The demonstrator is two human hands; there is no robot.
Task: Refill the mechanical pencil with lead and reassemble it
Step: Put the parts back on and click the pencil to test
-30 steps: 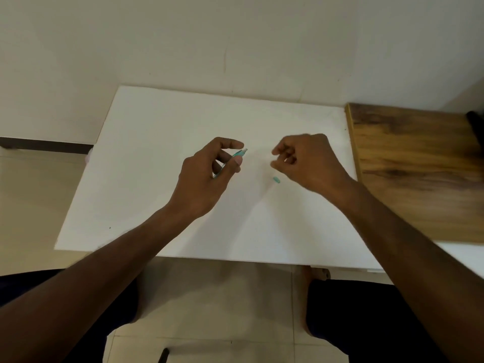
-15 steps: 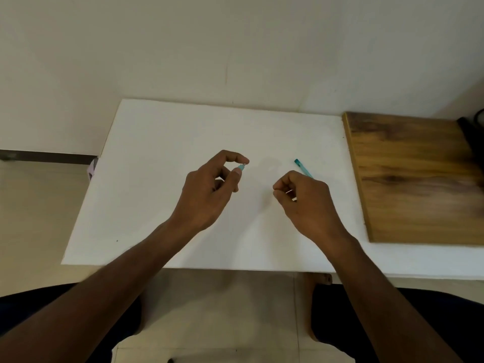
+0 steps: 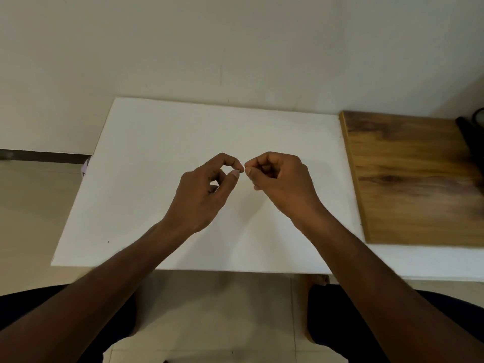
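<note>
Wooden board [image 3: 416, 179] lies right of both pinched hands [image 3: 243, 171].

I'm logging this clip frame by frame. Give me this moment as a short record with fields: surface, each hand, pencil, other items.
surface: white table, against a wall
left hand: over the table, thumb and forefinger pinched together
right hand: over the table, curled shut, tips close to the left hand's
pencil: not visible; whatever the fingers hold is too small to tell
other items: wooden board on the table's right side
</note>
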